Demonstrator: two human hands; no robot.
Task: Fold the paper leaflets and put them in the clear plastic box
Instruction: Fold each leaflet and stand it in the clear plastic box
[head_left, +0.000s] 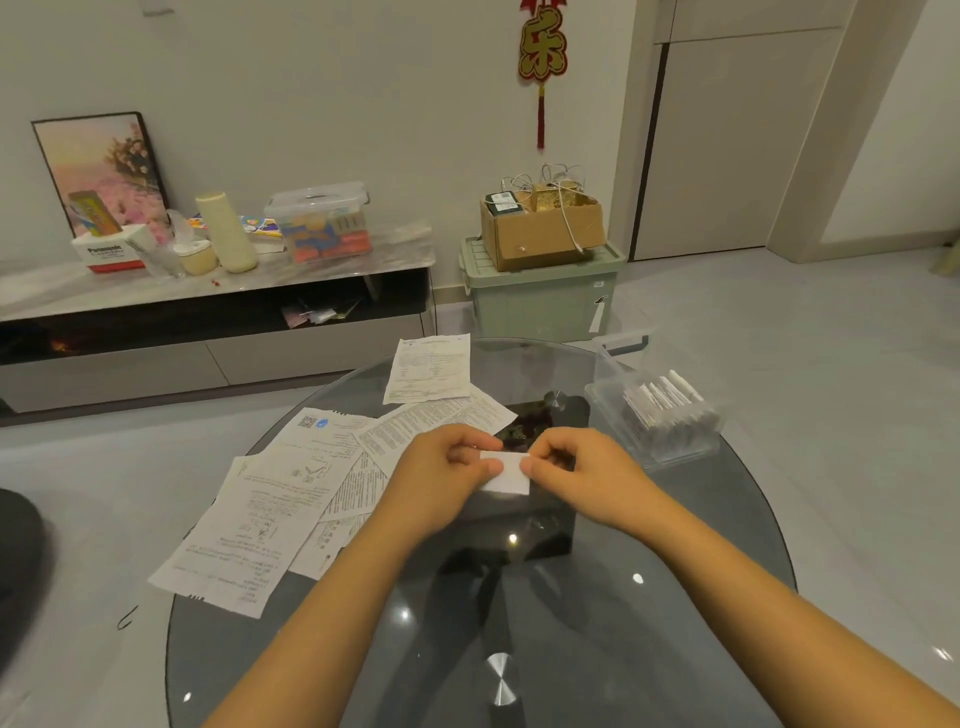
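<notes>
Head view: fingers (488, 466) of left hand (441, 475) and right hand (582, 475) pinching opposite ends of a small folded leaflet (506, 470), held just above the glass worktop (597, 623). Probably almost weightless, thin and limp where single, stiffer now through stacked layers; creases liable to spring open, edges easy to crumple or tear. Best taken across the folded edges, thumb over and forefinger under, keeping layers pressed flat. Unfolded leaflets (270, 499) spread flat to the left, overlapping one another. Clear plastic box (660, 415) to the right, near the worktop's rim, already holding upright folded slips.
</notes>
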